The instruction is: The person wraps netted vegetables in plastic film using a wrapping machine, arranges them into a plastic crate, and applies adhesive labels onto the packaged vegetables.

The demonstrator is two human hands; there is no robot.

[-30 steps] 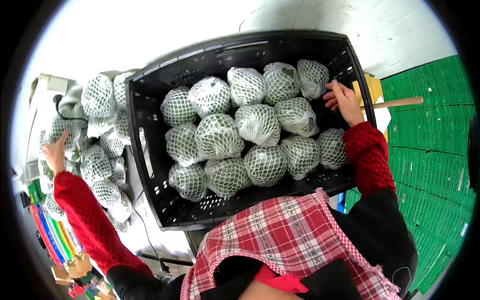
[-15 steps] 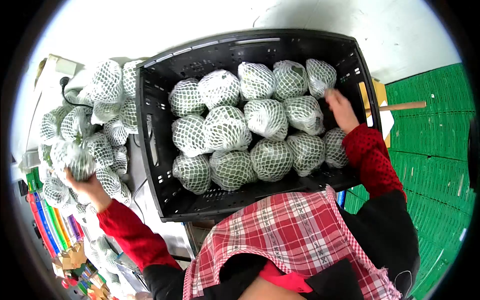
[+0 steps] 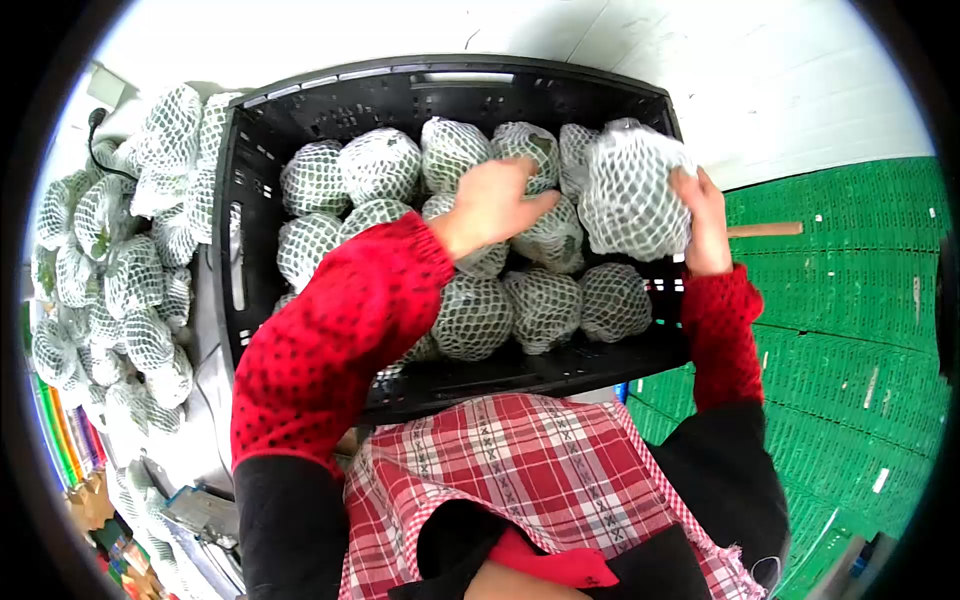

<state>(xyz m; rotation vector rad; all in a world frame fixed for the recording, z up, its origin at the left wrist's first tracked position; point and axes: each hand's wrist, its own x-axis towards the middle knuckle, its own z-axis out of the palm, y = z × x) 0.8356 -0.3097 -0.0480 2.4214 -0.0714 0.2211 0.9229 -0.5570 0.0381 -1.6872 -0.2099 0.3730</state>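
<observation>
A large black plastic crate (image 3: 232,290) stands in front of me, with rows of round green produce in white foam nets (image 3: 475,318) inside. My right hand (image 3: 706,222) grips a net-wrapped produce piece (image 3: 635,195) from its right side, raised over the crate's right end. Which kind of produce it is I cannot make out through the net. My left hand (image 3: 495,205) reaches across the middle of the crate, above the packed pieces, its fingers apart and nothing held. My left forearm hides part of the front left rows.
More net-wrapped pieces (image 3: 135,275) are heaped on the table to the left, near a black cable and plug (image 3: 97,118). Stacked green crates (image 3: 840,270) stand at the right, with a wooden stick (image 3: 765,230) beside the black crate. A white wall rises behind.
My left hand has come from the heap at the left to over the crate, no longer holding a piece. My right hand now holds a net-wrapped piece, lifted at the right end.
</observation>
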